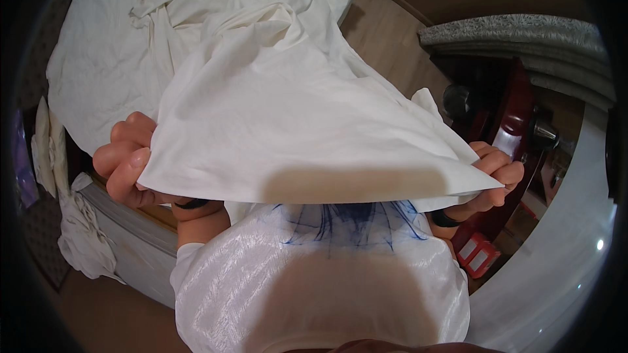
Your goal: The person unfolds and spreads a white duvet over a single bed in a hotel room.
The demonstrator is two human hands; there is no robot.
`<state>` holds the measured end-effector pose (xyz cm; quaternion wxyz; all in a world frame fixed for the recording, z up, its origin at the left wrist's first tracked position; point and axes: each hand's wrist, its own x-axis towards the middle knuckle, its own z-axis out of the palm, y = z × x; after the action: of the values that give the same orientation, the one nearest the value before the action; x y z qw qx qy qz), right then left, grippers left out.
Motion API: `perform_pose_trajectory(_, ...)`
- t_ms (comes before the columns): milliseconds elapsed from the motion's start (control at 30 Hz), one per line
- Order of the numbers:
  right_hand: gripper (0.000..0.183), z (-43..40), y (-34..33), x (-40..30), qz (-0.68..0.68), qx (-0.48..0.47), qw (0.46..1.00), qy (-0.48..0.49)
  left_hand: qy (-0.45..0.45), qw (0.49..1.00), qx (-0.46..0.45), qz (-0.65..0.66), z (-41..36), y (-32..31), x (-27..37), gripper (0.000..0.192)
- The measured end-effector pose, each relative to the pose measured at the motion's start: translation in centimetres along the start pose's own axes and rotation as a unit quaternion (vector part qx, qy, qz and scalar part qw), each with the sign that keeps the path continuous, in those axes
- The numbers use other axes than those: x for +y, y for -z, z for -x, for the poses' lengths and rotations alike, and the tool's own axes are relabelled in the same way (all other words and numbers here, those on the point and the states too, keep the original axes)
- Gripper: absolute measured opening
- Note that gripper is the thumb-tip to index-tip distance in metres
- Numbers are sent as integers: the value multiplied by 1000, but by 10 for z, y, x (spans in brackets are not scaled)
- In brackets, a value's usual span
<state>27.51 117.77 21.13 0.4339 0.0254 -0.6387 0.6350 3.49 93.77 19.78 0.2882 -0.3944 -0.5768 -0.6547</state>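
Observation:
A white cloth sheet (294, 122) is stretched between my two hands in front of my chest. My left hand (128, 159) pinches its left corner between thumb and bent fingers. At the other end my right hand (498, 171) grips the right corner, with a loose fold of cloth standing up behind it. The near edge runs almost straight across, and a shadow falls on its middle. Farther off, the sheet runs into crumpled folds on the white-covered bed (98, 59). Whether it is separate from the cloth lying there, I cannot tell.
Wooden flooring (392, 29) shows beyond the bed on the right. A dark red glossy piece of furniture (512, 108) stands there, with a red box (478, 255) near its lower end. On the left, rumpled white cloth (88, 240) hangs over a grey panel (132, 235).

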Motion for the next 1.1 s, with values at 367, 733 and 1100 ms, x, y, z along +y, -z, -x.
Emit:
perform_pose_trajectory(367, 61, -30, -86, 23, 307, -281, 898, -143, -12, 933, -322, 162, 28, -71, 30, 14)
perform_pose_trajectory(733, 20, -5, -45, 9, 307, -140, 934, -114, 98, 930, -340, 99, 73, -54, -12, 16)
perform_pose_trajectory(1100, 29, -7, -39, -8, 233, -82, 969, 17, 152, 915, -372, 15, 120, -57, -60, 13)
